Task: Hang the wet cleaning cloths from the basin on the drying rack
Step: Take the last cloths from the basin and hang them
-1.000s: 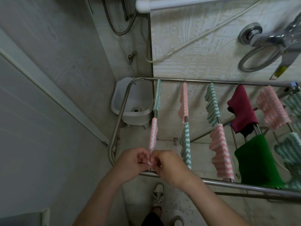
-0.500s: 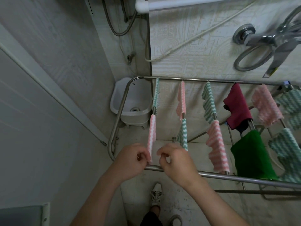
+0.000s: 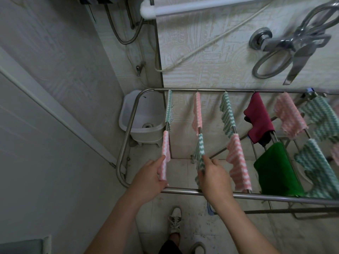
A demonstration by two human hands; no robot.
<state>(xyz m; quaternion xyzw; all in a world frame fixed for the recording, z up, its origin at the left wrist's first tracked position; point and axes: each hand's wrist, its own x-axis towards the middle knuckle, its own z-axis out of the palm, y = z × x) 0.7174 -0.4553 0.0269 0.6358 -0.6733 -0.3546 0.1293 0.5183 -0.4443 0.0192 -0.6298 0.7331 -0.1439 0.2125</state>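
Observation:
A steel drying rack (image 3: 128,136) spans the middle of the view, with several cloths draped over its rails. My left hand (image 3: 152,177) pinches the lower end of a pink striped cloth (image 3: 165,149) on the leftmost rail. My right hand (image 3: 213,177) holds the lower part of a green striped cloth (image 3: 200,149) on the second rail. A grey-white basin (image 3: 143,114) stands on the floor in the corner behind the rack. No cloth shows in the basin and its drain is visible.
Further right hang a pink striped cloth (image 3: 237,162), a maroon cloth (image 3: 258,116), a plain green cloth (image 3: 275,171) and more striped ones. A tap and hose (image 3: 286,44) jut from the tiled wall. My shoe (image 3: 175,220) is on the floor below the front rail.
Both hands were together at the pink cloth on the leftmost rail. My right hand has moved right onto the green striped cloth on the second rail. My left hand stays on the pink cloth.

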